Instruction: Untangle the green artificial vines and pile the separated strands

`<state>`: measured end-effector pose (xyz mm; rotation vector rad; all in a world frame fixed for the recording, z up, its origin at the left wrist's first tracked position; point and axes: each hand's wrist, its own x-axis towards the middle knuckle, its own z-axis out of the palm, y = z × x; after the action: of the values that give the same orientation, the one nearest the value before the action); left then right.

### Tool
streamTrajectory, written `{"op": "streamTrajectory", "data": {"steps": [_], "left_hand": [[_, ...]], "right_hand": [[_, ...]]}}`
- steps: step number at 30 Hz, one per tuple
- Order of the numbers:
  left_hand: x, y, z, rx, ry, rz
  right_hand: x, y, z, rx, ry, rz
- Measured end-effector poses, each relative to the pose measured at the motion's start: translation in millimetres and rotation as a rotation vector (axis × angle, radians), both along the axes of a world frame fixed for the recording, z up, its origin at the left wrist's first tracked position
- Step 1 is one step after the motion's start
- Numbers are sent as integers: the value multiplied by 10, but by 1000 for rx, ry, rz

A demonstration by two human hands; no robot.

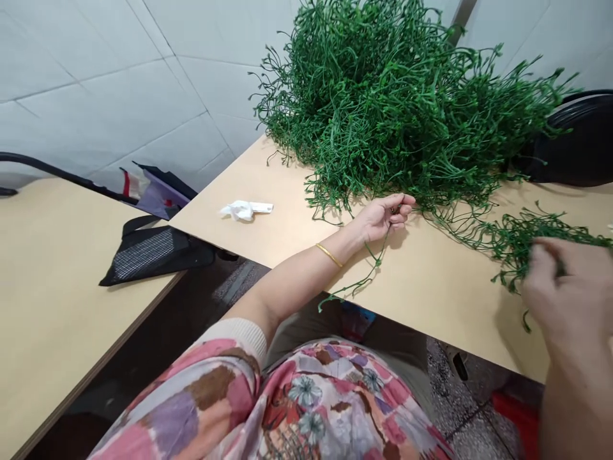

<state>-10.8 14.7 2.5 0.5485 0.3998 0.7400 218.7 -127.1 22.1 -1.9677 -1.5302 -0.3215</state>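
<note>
My left hand (pixel 385 216) rests palm up at the table's front, its fingers curled around a thin green artificial plant stem (pixel 371 278). The stem's forked end trails down over the table edge. Just behind that hand rises a large heap of the same green artificial stems (pixel 383 96), with small budded tips. On the right, my right hand (pixel 569 287) is blurred by motion, its fingers bent inward. It is over a smaller pile of green stems (pixel 514 239), and what its fingers close on is hidden.
A crumpled white tissue (pixel 239 210) lies on the light wooden table (pixel 287 243). To the left is a second table (pixel 57 255) with a black mesh bag (pixel 143 252) at its edge. A black rounded object (pixel 582 140) stands at the back right. Tiled wall (pixel 119 83) borders the back.
</note>
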Motion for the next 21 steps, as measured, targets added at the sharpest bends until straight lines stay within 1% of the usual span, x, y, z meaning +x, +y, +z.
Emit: {"op": "streamTrajectory", "data": {"steps": [1, 3, 4, 6, 8, 11, 14, 18, 21], "left_hand": [[-2, 6, -2, -14, -9, 11], [-11, 11, 1, -34, -31, 25], [-16, 12, 6, -41, -44, 30], [-26, 12, 19, -54, -71, 43], [-33, 14, 29, -69, -92, 57], [-38, 32, 25, -74, -105, 88], [-39, 64, -1, -43, -74, 108], [-46, 95, -32, -12, 25, 97], [-56, 105, -42, -2, 44, 74]], "right_hand": [[-226, -9, -37, -27, 175, 84], [-663, 17, -122, -218, 595, 320], [-853, 47, -164, -294, 782, 405], [-1144, 125, -229, -387, 1037, 474], [-1321, 201, -264, -420, 1210, 506], [-1439, 283, -273, -453, 1345, 588], [-1447, 328, -280, -490, 1355, 654], [-1356, 330, -316, -481, 1418, 653], [-1285, 288, -341, -477, 1455, 648]]}}
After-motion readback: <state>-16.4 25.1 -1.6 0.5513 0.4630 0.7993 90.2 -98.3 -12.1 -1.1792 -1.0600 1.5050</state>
